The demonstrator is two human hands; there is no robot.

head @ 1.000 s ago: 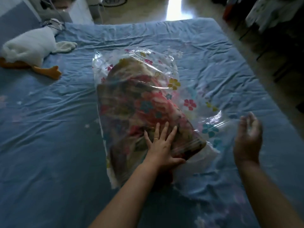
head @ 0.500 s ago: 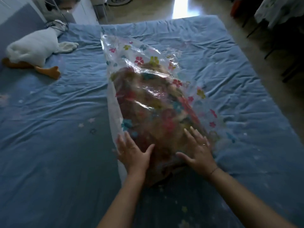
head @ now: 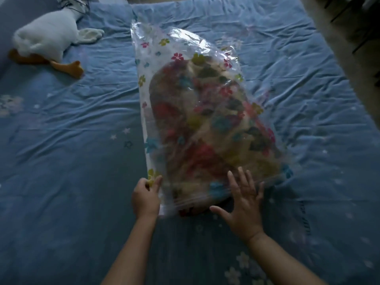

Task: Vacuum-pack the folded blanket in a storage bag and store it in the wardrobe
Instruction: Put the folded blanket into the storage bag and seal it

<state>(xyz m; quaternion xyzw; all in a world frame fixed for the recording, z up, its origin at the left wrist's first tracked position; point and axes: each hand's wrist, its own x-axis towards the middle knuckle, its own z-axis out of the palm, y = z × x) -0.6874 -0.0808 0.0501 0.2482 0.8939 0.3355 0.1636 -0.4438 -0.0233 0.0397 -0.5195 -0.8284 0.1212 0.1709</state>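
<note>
One wide bed fills nearly all I see, its blue sheet wrinkled and sprinkled with small pale stars and flowers. Along the middle of the bed lies the storage bag, clear plastic printed with little coloured flowers. Its far end reaches toward the bed's far edge and its near end slants off to my right. Inside it the folded blanket sits as a thick, rounded bundle of red, beige and dark patches. It fills most of the bag, while the far part lies flat and see-through on the sheet. At the far left corner of the bed a white plush goose lies on its side, orange feet pointing toward the middle. My right hand is spread, fingers straight and apart, fingertips over the near end of the bag and the palm above the sheet; I cannot tell whether it presses down. My left hand has its fingers curled, pinching the bag's near left edge between thumb and fingers.
</note>
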